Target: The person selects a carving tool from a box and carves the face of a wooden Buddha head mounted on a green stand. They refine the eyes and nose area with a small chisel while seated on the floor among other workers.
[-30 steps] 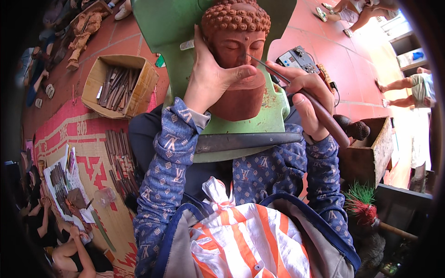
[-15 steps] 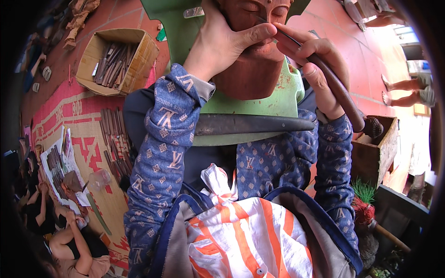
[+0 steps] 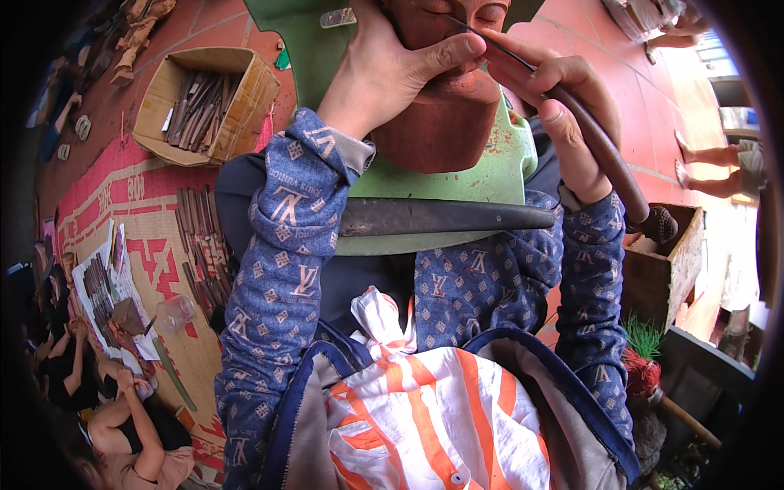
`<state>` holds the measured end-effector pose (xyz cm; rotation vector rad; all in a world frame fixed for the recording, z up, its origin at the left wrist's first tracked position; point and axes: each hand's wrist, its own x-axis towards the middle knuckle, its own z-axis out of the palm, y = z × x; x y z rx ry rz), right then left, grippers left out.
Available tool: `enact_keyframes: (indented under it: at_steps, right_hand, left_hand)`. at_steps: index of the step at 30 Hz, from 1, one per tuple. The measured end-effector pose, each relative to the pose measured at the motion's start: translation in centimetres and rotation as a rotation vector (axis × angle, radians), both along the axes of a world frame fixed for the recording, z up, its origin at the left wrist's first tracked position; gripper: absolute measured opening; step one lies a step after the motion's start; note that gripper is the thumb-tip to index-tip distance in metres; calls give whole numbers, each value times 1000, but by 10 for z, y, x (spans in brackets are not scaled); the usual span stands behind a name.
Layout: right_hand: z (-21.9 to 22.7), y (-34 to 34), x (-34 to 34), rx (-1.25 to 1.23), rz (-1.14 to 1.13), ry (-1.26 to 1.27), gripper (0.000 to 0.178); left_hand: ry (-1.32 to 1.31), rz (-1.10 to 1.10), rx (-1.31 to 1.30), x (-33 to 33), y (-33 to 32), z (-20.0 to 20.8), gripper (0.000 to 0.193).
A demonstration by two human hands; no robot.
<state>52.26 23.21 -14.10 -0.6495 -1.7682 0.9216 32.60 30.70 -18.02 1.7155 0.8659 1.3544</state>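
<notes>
A reddish-brown carved wooden head (image 3: 445,114) rests on a green stand (image 3: 457,175) in front of me. My left hand (image 3: 392,69) wraps around its left side, thumb lying across the face. My right hand (image 3: 555,110) grips a long carving tool with a dark brown handle (image 3: 608,159); its thin metal blade touches the face near the eye. A dark metal bar (image 3: 445,216) lies across the stand just below the head, over my forearms' blue patterned sleeves.
A cardboard box of carving tools (image 3: 204,102) sits on the red floor at upper left, more chisels (image 3: 204,253) lie in a row on a woven mat. A wooden box (image 3: 665,273) stands at right. A person's bare feet (image 3: 710,167) show far right.
The view has dropped closer to the carved head, which now sits higher in the frame. Both hands keep their hold; the tool's blade stays on the face.
</notes>
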Motion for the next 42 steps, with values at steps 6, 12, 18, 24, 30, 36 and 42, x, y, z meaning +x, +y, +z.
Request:
enact_keyframes:
  at_steps: [6,12,18,24,30,36,42]
  right_hand:
    - [-1,1,-3,-28,7,77,20]
    - [-1,4,-1,-29,-31,59,16]
    - [2,7,-7,-63,19,140,16]
    - [-7,2,-11,-2,-49,119,20]
    - [-10,-2,-8,45,-111,-14,30]
    - [-14,1,-10,85,-154,68,21]
    - [-9,-1,-17,88,-167,23,24]
  left_hand:
    - [20,-9,-59,-2,-6,11,124]
    - [-6,-27,-68,1,-9,14,120]
    - [70,-3,-58,-2,-4,4,115]
    - [96,-1,-62,-3,-10,13,115]
    - [96,-16,-76,-4,-11,15,115]
    - [53,-54,-122,0,-15,24,115]
    - [2,-57,-36,-2,-6,7,112]
